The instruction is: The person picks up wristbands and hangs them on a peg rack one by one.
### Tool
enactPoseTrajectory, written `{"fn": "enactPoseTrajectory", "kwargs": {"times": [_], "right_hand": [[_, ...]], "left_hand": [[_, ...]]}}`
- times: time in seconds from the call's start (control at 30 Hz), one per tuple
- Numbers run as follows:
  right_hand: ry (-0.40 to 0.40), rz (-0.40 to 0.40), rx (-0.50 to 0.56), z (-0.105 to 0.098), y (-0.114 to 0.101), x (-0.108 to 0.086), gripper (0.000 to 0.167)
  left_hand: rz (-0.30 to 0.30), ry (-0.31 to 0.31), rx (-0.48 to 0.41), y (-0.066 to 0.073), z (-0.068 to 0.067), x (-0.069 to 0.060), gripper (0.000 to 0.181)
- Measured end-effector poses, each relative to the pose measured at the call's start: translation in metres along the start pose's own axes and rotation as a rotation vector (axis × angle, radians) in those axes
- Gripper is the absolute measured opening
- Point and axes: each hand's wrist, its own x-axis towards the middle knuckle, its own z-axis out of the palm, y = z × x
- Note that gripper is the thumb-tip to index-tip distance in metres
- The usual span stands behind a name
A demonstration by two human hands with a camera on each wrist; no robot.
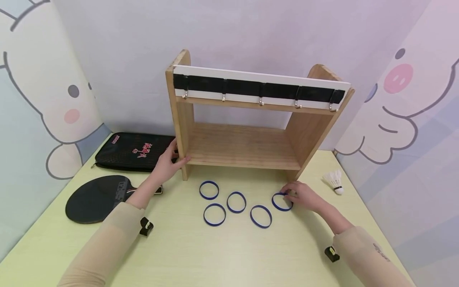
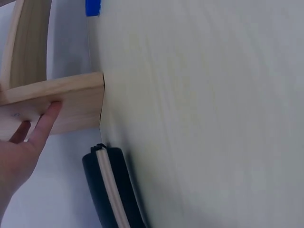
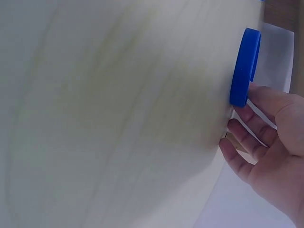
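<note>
Now the right hand (image 1: 303,196) pinches the rightmost blue ring (image 3: 244,69) at its right edge; the left hand (image 1: 167,163), fingers extended, touches the rack (image 1: 240,143).

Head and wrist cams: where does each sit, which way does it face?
Head: on the head, looking forward and down at table and wooden rack; left grip, right grip and both arms show.
Left wrist: on that wrist, facing the rack's side panel; left grip shows, partly.
Right wrist: on that wrist, facing a blue ring; right grip shows.
Shared: head and right wrist both show right grip at that ring.
</note>
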Motion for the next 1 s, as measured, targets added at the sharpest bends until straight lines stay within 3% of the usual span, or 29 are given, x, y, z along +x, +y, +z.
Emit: {"fn": "enactPoseTrajectory", "kwargs": {"times": [0.2, 0.5, 1.0], "right_hand": [[-0.033, 0.045, -0.005, -0.003, 0.0, 0.002, 0.009], [-0.01, 0.115, 0.083, -0.01, -0.009, -0.002, 0.008], [0.056, 0.134, 0.163, -0.023, -0.031, 0.001, 0.007]], "left_hand": [[-0.014, 0.05, -0.01, 0.005, 0.004, -0.003, 0.075], [-0.001, 0.135, 0.047, 0.014, 0.004, -0.006, 0.065], [-0.017, 0.147, 0.062, 0.017, 0.006, -0.007, 0.064]]}}
